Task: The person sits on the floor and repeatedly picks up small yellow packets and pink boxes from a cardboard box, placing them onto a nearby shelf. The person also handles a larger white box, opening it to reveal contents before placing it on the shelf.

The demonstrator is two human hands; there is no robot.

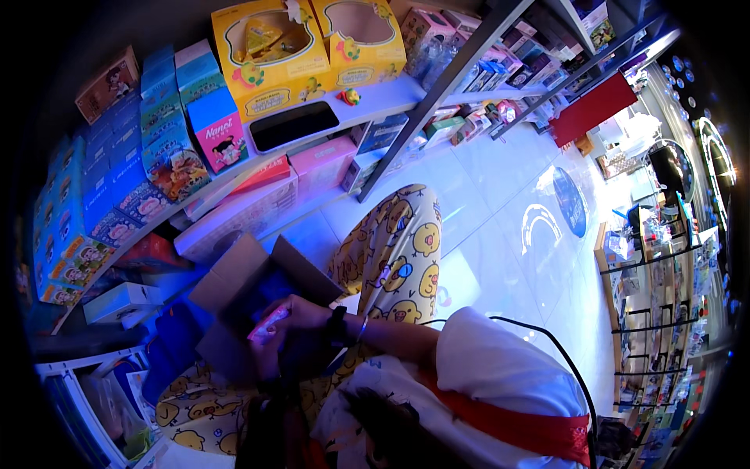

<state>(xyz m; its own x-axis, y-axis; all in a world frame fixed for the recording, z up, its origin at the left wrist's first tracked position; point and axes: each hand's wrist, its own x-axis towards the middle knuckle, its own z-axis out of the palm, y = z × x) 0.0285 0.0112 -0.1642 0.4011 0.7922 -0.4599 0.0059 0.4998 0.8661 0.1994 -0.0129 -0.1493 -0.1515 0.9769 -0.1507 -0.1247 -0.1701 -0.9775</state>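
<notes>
An open cardboard box [228, 275] stands between my knees, its flaps spread and its inside dark. Above its opening I hold a small pink packet or box [269, 323]. My right hand [299, 313], with a black band on the wrist, grips its upper side. My left hand [266, 354] is at its lower end, in shadow, with the fingers partly hidden. A black smartphone [294, 126] lies on the shelf in front of two yellow display boxes [281, 76], beside a small toy figure [349, 97].
Stacked blue boxes [111, 176] and a pink-and-blue box [220, 138] line the shelf [375, 105]. A metal shelf post [433, 88] rises ahead. A white plastic crate [76, 375] stands at lower left. Stocked racks [656, 328] are across the tiled floor [498, 217].
</notes>
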